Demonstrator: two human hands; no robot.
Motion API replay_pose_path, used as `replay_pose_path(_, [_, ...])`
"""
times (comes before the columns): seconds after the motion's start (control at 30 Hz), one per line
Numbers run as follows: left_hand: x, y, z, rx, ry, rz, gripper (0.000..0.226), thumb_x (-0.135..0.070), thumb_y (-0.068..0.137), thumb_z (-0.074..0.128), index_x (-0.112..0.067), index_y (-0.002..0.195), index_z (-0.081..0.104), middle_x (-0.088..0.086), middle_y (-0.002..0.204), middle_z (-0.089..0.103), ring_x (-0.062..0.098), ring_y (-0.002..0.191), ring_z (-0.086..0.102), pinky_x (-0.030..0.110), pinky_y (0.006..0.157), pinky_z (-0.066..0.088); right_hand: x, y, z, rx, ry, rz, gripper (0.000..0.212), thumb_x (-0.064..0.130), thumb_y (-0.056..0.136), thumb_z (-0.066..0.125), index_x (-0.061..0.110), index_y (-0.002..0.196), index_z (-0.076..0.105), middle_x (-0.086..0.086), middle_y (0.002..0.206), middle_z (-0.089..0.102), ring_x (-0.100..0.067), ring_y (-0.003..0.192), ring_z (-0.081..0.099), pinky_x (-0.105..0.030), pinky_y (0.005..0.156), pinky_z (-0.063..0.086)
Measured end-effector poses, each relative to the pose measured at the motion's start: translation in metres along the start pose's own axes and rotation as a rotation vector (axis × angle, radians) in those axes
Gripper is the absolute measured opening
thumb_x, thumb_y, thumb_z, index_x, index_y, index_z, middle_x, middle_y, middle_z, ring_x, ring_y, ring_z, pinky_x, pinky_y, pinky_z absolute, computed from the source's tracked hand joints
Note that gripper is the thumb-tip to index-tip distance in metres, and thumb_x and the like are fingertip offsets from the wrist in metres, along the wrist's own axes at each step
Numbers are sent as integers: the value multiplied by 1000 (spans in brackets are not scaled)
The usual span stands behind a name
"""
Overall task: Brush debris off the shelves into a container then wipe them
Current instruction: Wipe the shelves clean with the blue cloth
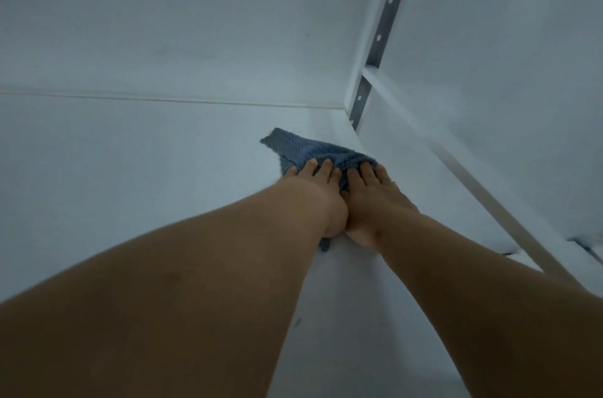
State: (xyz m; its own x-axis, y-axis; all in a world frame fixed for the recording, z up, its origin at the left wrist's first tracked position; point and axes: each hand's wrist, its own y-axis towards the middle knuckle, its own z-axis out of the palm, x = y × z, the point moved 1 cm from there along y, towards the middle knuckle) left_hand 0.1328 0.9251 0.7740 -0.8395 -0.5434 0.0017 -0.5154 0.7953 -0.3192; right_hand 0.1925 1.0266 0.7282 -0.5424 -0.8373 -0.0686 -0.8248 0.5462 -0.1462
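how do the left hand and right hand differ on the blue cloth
The left hand sits farther from the side wall; the right hand lies nearer it, by the metal strip. The blue cloth spreads out beyond the left hand's fingertips toward the back of the shelf, while only a little of it shows past the right hand's. Shared: both lie side by side, touching, fingers straight, pressing the cloth flat on the shelf.

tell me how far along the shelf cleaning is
Wiping is under way: the left hand and right hand press side by side on a blue cloth on the white shelf, near its back right corner. No brush or container shows, so brushing looks finished, though that can't be confirmed. A small dark speck nearer the front remains to be wiped.
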Motion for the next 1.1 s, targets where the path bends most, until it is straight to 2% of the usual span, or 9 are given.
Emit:
replay_pose_path(0.27, [-49, -133, 49, 48, 9, 80, 71, -31, 99, 30, -17, 151, -17, -2, 157, -24, 21, 146, -17, 44, 119, -3, 21, -176, 6, 27, 179, 63, 79, 51, 96, 37, 19, 155, -4, -6, 162, -11, -25, 148, -14, -45, 121, 1])
replay_pose_path(0.43, [-43, -194, 73, 139, 42, 70, 99, -33, 92, 56, -16, 148, -24, -2, 154, -31, 22, 144, -22, 45, 119, -5, 52, -240, 17, -17, 188, 11, 81, 52, 94, 39, 18, 155, -4, -6, 163, -7, -25, 149, -12, -44, 121, -1])
replay_pose_path(0.57, [-43, -232, 89, 134, 33, 90, 94, -34, 93, 51, -16, 149, -22, -2, 154, -31, 23, 144, -24, 47, 119, -4, 64, -282, 13, -7, 167, -44, 71, 44, 99, 32, 18, 155, -4, -4, 163, -6, -25, 149, -12, -42, 121, -3])
replay_pose_path(0.67, [-54, -255, 96, 99, 1, 89, 76, -33, 99, 31, -16, 148, -23, 0, 155, -30, 22, 144, -23, 46, 119, -3, 59, -308, 12, 32, 128, -78, 68, 35, 100, 31, 18, 155, -6, -4, 163, -9, -24, 148, -14, -40, 121, -5])
replay_pose_path(0.73, [-60, -262, 96, 90, -7, 94, 70, -34, 100, 26, -17, 148, -22, -1, 156, -29, 21, 144, -22, 45, 120, -2, 52, -314, 14, 54, 111, -99, 67, 38, 100, 27, 18, 155, -5, -4, 163, -8, -23, 149, -13, -39, 121, -4])
replay_pose_path(0.83, [-63, -256, 90, 111, -14, 88, 70, -35, 100, 28, -18, 149, -20, -2, 156, -26, 21, 145, -20, 46, 120, 0, 44, -301, 12, 46, 110, -108, 75, 54, 89, 2, 20, 156, 0, -3, 163, -1, -21, 150, -7, -39, 122, 1])
replay_pose_path(0.97, [-72, -231, 79, 148, -12, 59, 96, -41, 92, 54, -18, 149, -20, -2, 157, -26, 22, 145, -19, 48, 119, -2, 33, -277, 6, 85, 81, -120, 79, 51, 96, 34, 16, 155, -6, -5, 163, -7, -23, 149, -10, -41, 122, -1])
replay_pose_path(1.03, [-76, -216, 72, 180, 0, 49, 113, -46, 84, 66, -17, 149, -21, -3, 156, -28, 22, 145, -20, 50, 118, -4, 25, -265, 5, 79, 67, -127, 81, 51, 96, 35, 16, 155, -7, -6, 163, -9, -23, 149, -12, -41, 121, -2])
replay_pose_path(1.1, [-80, -202, 68, 171, -4, 41, 106, -48, 87, 60, -18, 149, -21, -4, 155, -27, 21, 145, -20, 49, 118, -5, 16, -251, 6, 75, 74, -118, 83, 53, 95, 36, 16, 155, -8, -5, 162, -11, -23, 148, -14, -40, 121, -4])
